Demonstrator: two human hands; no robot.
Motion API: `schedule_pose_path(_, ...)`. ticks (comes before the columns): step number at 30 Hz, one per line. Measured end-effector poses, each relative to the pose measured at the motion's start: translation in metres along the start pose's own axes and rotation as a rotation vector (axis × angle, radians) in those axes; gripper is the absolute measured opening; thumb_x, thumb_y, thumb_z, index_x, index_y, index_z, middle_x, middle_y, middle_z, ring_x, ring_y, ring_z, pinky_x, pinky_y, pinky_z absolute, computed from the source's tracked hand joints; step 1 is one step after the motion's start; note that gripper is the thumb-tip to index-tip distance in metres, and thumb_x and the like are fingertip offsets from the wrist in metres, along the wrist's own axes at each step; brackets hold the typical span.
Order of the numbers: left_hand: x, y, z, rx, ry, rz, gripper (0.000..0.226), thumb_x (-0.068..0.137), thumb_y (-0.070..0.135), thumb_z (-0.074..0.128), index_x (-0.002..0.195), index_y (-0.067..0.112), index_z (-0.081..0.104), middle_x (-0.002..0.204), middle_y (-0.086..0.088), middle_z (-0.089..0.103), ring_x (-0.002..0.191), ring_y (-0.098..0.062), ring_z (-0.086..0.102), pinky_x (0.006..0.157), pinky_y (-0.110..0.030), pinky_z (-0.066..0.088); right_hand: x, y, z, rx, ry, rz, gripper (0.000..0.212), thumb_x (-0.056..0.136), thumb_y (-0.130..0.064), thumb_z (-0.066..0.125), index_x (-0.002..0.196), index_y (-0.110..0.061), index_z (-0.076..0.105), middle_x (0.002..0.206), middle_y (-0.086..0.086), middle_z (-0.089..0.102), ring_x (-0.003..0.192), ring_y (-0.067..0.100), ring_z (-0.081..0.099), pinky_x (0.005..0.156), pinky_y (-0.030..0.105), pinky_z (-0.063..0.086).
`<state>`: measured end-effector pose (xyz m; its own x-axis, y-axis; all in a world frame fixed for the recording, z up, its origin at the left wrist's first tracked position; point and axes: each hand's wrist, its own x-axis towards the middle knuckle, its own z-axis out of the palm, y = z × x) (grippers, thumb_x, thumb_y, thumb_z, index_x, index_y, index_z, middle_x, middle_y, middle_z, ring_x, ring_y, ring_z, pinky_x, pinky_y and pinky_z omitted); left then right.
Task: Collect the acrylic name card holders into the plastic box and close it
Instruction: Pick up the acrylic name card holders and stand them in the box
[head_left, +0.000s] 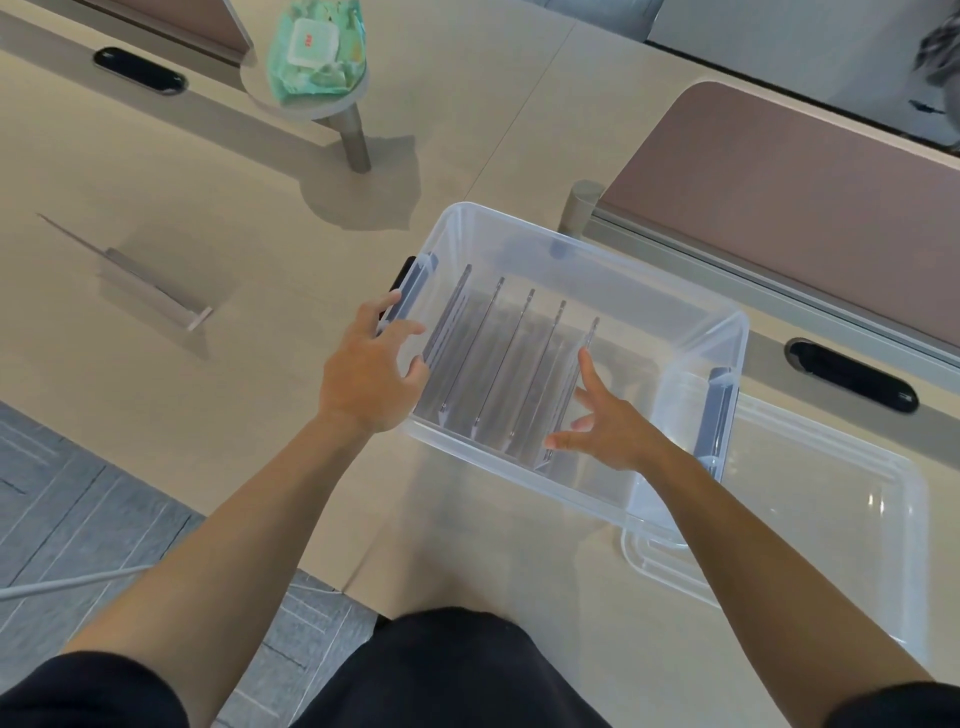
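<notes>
A clear plastic box (587, 244) stands open on the beige table, with grey latches on its left and right ends. Several acrylic name card holders (498, 358) stand in a row inside it. My left hand (371, 371) rests with spread fingers on the box's left wall by the latch. Inside the box, my right hand (605, 423) is spread, its index finger touching the rightmost holder. One more acrylic holder (150, 288) lies on the table to the far left. The box's clear lid (810, 514) lies flat beside the box at the right.
A pack of wet wipes (317, 47) sits on a small round stand at the back. Brown desk dividers (800, 208) rise behind the box. Black cable grommets (852, 374) sit in the tabletop. The table's front edge runs diagonally above grey floor at the lower left.
</notes>
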<state>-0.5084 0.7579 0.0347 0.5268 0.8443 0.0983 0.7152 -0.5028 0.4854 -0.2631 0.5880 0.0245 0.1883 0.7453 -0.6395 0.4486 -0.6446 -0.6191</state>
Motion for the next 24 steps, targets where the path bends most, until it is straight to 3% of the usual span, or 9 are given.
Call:
schedule_pose_path(8,0.0001,-0.0003,0.0005,0.000,0.003,-0.001,0.033,0.082,0.024,0.065,0.115,0.027,0.064,0.146,0.013,0.036,0.104,-0.016,0.056,0.068,-0.029,0.044,0.0040,0.0039,0.0001,0.016,0.016,-0.011,0.122,0.077,-0.044,0.079,0.146,-0.054,-0.022,0.165,-0.001,0.019,0.130,0.028,0.055,0.108,0.046,0.044)
schedule_pose_path(24,0.0005,-0.0006,0.0009,-0.001,0.004,0.000,0.034,0.082,0.023,0.065,0.115,0.027,0.064,0.146,0.013,0.036,0.103,-0.017,0.058,0.069,-0.032,0.051,0.0088,0.0057,-0.0030,0.039,0.026,-0.019,0.122,0.077,-0.044,0.079,0.149,-0.053,-0.020,0.165,-0.002,0.018,0.132,0.029,0.054,0.109,0.048,0.043)
